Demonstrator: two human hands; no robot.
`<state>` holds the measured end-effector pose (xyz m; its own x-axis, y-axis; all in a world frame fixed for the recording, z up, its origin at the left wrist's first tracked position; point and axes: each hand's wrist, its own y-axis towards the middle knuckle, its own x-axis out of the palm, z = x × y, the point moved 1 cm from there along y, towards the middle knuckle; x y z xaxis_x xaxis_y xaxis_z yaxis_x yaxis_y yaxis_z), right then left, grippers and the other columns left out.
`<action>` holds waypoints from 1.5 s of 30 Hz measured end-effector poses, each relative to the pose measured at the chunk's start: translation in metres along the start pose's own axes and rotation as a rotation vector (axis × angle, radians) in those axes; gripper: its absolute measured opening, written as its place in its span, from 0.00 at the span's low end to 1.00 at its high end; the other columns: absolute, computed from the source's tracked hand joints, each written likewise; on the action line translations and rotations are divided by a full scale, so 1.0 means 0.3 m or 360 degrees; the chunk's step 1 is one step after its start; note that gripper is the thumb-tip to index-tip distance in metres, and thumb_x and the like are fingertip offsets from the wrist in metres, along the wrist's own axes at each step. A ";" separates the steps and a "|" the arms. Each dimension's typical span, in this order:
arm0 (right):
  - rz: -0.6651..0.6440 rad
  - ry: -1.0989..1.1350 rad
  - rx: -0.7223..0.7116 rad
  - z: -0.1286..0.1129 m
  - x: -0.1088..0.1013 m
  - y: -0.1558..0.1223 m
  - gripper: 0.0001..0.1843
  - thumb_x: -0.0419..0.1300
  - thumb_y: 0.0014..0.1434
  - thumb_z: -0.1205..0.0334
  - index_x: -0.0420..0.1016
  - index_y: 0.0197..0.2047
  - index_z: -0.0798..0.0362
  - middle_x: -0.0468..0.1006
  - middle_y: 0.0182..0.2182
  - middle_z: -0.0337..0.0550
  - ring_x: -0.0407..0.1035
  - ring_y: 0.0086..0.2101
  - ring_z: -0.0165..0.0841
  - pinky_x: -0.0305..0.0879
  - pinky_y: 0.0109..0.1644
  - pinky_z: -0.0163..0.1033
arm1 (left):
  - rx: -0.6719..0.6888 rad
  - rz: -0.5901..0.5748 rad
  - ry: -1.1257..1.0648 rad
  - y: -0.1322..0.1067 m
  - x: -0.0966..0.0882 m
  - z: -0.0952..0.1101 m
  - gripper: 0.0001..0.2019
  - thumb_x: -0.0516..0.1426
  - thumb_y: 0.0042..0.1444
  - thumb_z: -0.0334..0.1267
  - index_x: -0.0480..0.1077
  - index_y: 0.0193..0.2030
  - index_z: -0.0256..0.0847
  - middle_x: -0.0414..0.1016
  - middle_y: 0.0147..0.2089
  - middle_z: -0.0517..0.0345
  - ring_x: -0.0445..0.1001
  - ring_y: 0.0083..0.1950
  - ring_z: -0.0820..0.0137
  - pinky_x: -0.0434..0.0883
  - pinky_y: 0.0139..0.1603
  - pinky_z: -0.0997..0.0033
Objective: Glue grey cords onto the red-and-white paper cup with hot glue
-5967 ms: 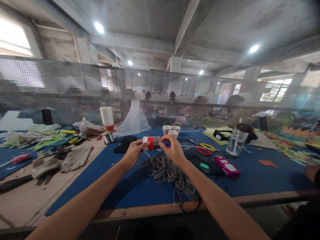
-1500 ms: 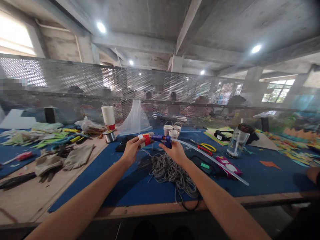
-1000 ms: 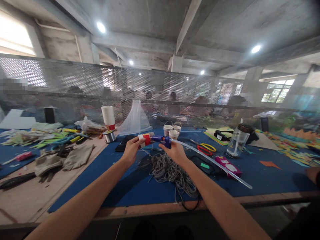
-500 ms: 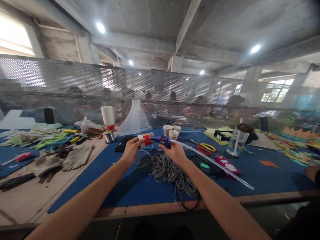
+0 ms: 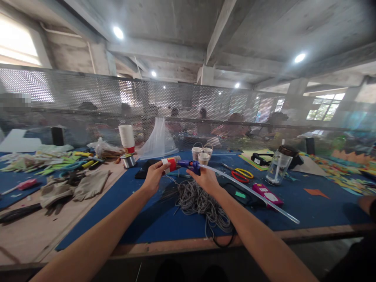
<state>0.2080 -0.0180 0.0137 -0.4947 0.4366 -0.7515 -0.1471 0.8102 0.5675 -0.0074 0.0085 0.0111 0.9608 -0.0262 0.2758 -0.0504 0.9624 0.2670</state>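
My left hand (image 5: 154,177) is closed around a small red-and-white paper cup (image 5: 170,163), held on its side above the blue mat (image 5: 293,203). My right hand (image 5: 205,179) grips a blue glue gun (image 5: 189,164) with its nozzle pointing at the cup's open end. A long clear glue stick (image 5: 249,192) trails from the back of the gun toward the right. A pile of grey cord (image 5: 202,203) lies on the mat just under both hands.
Three small cups (image 5: 202,152) stand behind my hands. Scissors (image 5: 239,173), a pink box (image 5: 268,194) and a clear jar (image 5: 279,164) lie to the right. A white cup stack (image 5: 126,137), gloves (image 5: 70,188) and green scraps sit left. A mesh screen (image 5: 188,105) backs the table.
Six seconds ago both hands held only the cup; now the right hand holds the glue gun against it. Over the last second the glue stick's free end has sunk slightly lower.
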 end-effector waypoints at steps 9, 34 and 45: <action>0.0024 -0.0009 -0.0025 -0.004 -0.003 -0.002 0.26 0.54 0.63 0.38 0.77 0.48 0.49 0.82 0.39 0.47 0.75 0.42 0.42 0.63 0.42 0.37 | 0.0006 0.0003 -0.0002 -0.001 0.001 0.002 0.21 0.69 0.39 0.47 0.80 0.39 0.36 0.81 0.35 0.52 0.76 0.36 0.63 0.70 0.41 0.66; -0.0005 -0.0089 -0.0049 -0.003 -0.004 -0.004 0.27 0.51 0.64 0.37 0.76 0.49 0.50 0.82 0.39 0.46 0.75 0.41 0.42 0.63 0.41 0.37 | 0.0033 0.0001 0.0061 0.018 -0.022 -0.014 0.21 0.68 0.41 0.47 0.80 0.41 0.36 0.81 0.37 0.51 0.75 0.36 0.64 0.68 0.41 0.67; -0.0011 -0.0132 -0.0043 -0.001 0.001 -0.003 0.26 0.51 0.64 0.38 0.76 0.50 0.49 0.81 0.40 0.45 0.75 0.41 0.41 0.64 0.42 0.37 | 0.0002 0.0011 -0.0017 0.011 -0.012 -0.005 0.20 0.68 0.40 0.45 0.80 0.40 0.36 0.80 0.33 0.54 0.74 0.33 0.66 0.69 0.39 0.67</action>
<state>0.2077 -0.0188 0.0130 -0.4212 0.4627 -0.7800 -0.1741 0.8028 0.5702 -0.0106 0.0122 0.0097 0.9574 -0.0227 0.2878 -0.0573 0.9621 0.2665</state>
